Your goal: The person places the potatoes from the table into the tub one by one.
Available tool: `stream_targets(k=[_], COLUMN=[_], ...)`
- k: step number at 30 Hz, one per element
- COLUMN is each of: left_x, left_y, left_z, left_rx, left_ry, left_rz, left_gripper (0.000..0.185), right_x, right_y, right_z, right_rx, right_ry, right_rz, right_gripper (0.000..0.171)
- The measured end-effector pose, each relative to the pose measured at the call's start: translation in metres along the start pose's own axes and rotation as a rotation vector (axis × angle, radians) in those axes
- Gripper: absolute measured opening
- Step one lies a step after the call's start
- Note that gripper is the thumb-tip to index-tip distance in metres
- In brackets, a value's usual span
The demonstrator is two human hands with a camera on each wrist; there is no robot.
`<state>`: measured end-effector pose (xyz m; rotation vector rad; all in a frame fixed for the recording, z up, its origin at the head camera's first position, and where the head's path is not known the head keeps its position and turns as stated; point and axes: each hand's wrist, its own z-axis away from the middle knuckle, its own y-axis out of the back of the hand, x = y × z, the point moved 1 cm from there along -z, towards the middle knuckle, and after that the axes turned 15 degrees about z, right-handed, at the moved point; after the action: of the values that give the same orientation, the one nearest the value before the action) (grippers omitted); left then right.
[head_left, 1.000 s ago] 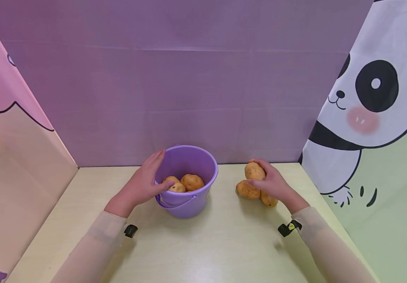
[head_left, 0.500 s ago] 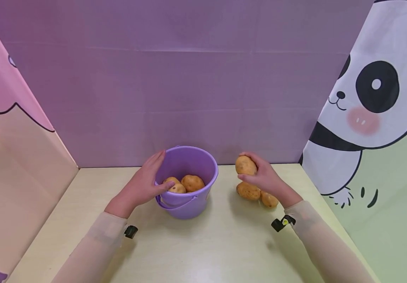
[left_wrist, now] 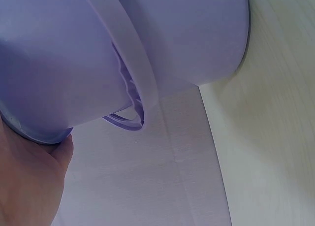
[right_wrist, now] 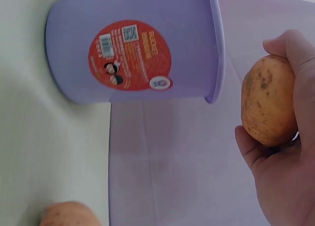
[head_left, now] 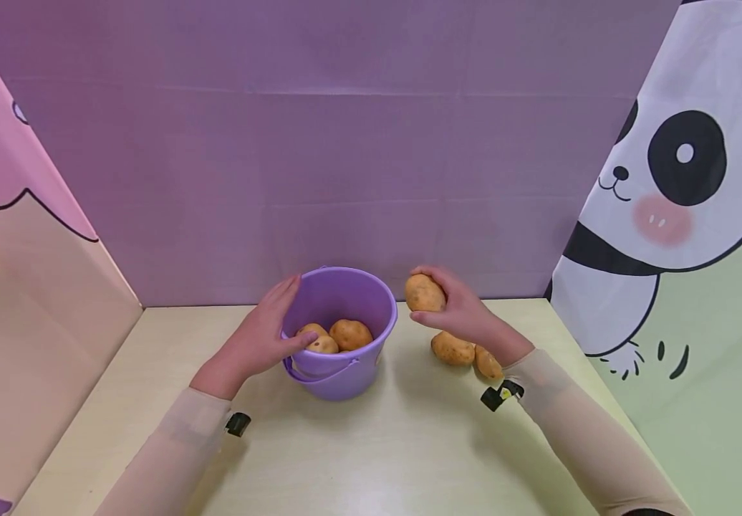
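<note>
- A potato (head_left: pixel 425 292) is gripped in the right hand (head_left: pixel 458 312), fingers curled over it, and is held above the table (head_left: pixel 371 459), just right of the purple bucket (head_left: pixel 339 331)
- The left side of the bucket rim is gripped by the left hand (head_left: pixel 261 337): the fingers are laid along the outer wall and the thumb is hooked over the rim
- Two potatoes (head_left: pixel 335 335) are seen inside the bucket
- Two further potatoes (head_left: pixel 464 352) are left lying on the table, near and right of the bucket, touching each other
- A red round label (right_wrist: pixel 130 55) is shown on the bucket wall in the right wrist view
</note>
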<state>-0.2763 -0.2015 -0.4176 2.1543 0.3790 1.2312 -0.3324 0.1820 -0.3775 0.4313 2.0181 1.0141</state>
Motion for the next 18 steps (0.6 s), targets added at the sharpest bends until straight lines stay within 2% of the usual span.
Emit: stream_targets(k=[8,18], left_x=[-0.002,-0.002], left_y=[-0.001,-0.001], left_z=[0.0,0.0], left_rx=[0.002,0.001], left_ry=[0.008,0.017], left_rz=[-0.004,-0.01], left_gripper=[0.108,0.109], right_x=[-0.022,-0.038], right_y=[-0.009,-0.02], right_z=[-0.017,-0.032], right_rx=[-0.02,-0.064], right_ry=[0.117,0.163], right_rz=[-0.003,0.012], right_gripper=[0.069,0.07])
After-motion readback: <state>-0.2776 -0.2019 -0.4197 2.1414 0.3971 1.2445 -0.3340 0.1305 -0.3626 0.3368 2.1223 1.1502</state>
